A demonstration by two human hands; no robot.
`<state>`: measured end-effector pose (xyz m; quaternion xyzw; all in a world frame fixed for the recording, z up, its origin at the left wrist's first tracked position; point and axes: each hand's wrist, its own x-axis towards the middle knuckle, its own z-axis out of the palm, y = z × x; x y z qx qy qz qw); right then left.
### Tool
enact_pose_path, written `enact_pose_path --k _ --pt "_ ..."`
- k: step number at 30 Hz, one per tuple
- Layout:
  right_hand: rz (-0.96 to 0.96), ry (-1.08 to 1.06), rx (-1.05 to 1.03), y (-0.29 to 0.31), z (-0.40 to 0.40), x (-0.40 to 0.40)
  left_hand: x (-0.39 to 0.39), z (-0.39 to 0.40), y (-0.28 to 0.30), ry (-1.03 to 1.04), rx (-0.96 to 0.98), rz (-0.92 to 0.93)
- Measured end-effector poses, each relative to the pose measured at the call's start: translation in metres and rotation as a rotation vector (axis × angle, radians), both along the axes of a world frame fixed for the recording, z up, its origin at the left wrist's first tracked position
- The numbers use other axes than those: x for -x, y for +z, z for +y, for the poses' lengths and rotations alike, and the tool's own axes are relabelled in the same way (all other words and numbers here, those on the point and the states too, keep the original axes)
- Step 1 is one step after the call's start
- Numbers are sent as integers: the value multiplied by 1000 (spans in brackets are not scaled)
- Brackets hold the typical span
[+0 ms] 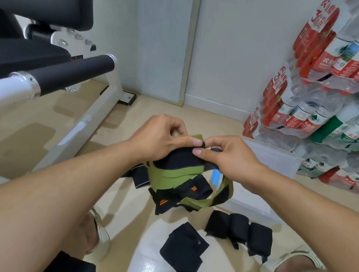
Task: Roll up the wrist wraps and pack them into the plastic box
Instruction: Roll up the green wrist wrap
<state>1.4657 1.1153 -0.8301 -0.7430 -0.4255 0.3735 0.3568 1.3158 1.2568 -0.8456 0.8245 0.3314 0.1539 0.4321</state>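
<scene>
I see the left hand (pixel 161 137) and right hand (pixel 227 158) pinching the end of a limp green-and-black fabric wrist wrap (pixel 177 171), the translucent plastic box (pixel 269 158) at two o'clock, probably open; soft, light cloth, best rolled from that end.

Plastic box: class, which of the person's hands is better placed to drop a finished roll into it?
Probably the right hand. The plastic box sits on the floor just beyond and right of it, while the left hand would have to cross over. Both hands now grip the green-and-black wrap.
</scene>
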Motion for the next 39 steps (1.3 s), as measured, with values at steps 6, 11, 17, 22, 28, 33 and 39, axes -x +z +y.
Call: enact_pose_path --k 6,11,17,22,28,33,39 --pt "89 -310 -42 -8 4 -17 21 20 2 -19 -8 382" --pt "58 -389 -2 -13 5 -23 27 22 10 36 140 341" --pt "-146 -347 141 -26 6 -36 22 16 26 158 494 -70" --pt "-170 -147 214 -27 3 -32 22 12 27 128 449 -113" --pt "-201 115 -19 -3 2 -7 20 4 26 48 322 3" --pt "-112 245 -18 -7 3 11 16 -5 27 -3 457 -39" --pt "110 83 -49 -1 3 7 12 -12 23 -16 564 -34"
